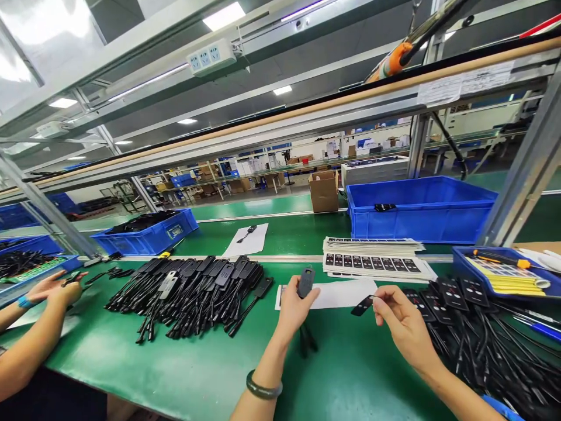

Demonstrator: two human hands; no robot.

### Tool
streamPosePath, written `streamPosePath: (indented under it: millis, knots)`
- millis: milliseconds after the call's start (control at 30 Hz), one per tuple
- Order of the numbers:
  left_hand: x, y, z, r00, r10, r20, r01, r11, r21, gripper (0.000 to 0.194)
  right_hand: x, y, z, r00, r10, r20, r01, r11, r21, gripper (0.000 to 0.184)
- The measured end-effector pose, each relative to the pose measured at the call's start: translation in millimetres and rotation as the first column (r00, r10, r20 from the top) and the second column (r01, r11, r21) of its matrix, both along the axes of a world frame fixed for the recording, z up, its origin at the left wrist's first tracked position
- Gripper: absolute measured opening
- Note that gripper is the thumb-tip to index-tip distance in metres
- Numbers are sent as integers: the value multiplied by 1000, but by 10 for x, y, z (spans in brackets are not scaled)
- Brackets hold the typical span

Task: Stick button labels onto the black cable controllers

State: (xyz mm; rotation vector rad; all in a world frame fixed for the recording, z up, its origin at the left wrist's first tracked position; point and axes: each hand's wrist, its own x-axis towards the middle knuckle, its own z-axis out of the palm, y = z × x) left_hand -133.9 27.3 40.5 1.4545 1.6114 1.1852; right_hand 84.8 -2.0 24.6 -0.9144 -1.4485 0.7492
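My left hand (291,304) is closed round a flat black plastic controller (305,282), whose short cables (308,341) dangle below the palm. Between the thumb and fingertips of my right hand (401,321) is a thin black sticker (363,305), held by one edge and apart from the controller. A white paper strip (342,293) lies on the bench behind both hands. To the left, a large pile of black controllers with cables (205,286) is spread in rows. On the right, more controllers (451,295) bear dark labels with red and white marks.
Printed sticker sheets (377,264) are stacked behind the hands. A blue bin (421,210) stands beyond them, another blue bin (144,234) at back left. At right, a blue tray (482,275) holds yellow sheets and a screwdriver. A co-worker's hands (61,287) are at far left.
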Motion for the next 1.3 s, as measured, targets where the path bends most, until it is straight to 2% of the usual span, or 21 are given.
streamPosePath:
  millis: [100,167,267,367,533,900,1300]
  knots:
    - [301,-152,-60,934,-215,285,258,959,-120,63,54,36,15,1000,-5,-19,4,999,-47,24]
    - [439,-249,-55,861,-290,419,380,913,-150,66,89,59,11,1000,-22,-23,20,998,-64,25]
    - [529,-355,-1,712,-331,619,529,833,-163,66,134,88,-5,997,-17,-73,10,996,-91,25]
    - [544,-400,26,585,-313,748,613,775,-154,69,159,102,-13,991,9,-137,-28,990,-137,24]
    - [563,-412,-32,559,-327,762,637,757,-143,67,145,91,9,987,40,-158,-65,986,-155,22]
    - [612,-437,-84,540,-352,765,700,692,-175,62,73,55,-78,998,64,25,-57,973,-226,25]
    - [616,-429,-93,520,-358,775,716,678,-167,61,62,27,-76,997,78,14,-71,958,-277,26]
